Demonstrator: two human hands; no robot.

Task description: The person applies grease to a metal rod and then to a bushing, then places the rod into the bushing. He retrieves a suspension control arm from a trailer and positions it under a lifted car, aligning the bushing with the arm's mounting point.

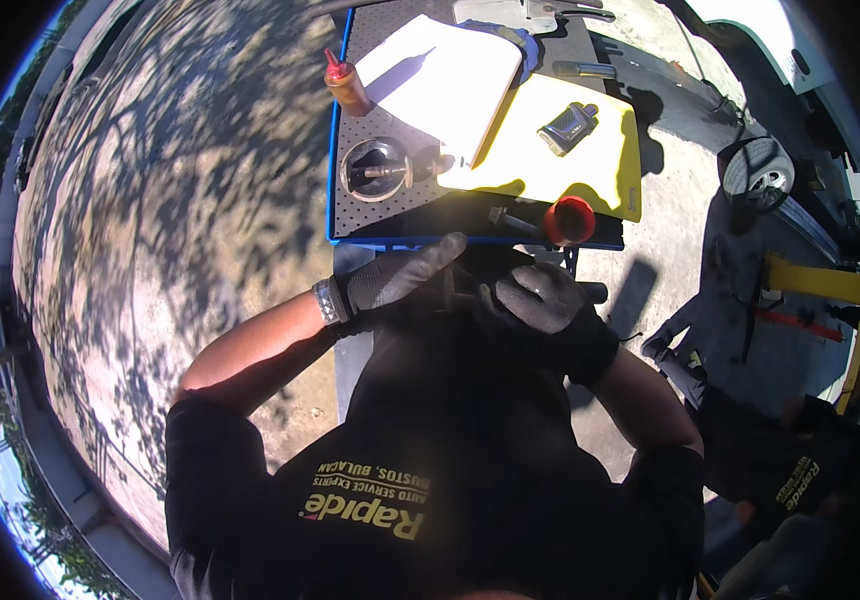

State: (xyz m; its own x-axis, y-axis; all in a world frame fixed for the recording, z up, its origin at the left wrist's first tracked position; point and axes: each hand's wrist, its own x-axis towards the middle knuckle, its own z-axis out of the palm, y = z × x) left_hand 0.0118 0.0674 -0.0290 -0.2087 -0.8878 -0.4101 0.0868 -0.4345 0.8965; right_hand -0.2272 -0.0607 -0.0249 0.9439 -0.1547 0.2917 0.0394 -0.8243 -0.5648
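The dark-gloved left hand (398, 282) and dark-gloved right hand (538, 305) are seemingly working, close together; I am not discerning grips, finished or remaining steps.

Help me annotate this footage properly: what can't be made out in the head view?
- Head view: the full shape of whatever is between the left hand and right hand, lost in shadow against the black shirt.
- Head view: any marks on the white sheet, washed out by glare.
- Head view: the white vehicle's full outline, cut off by the picture's edge.
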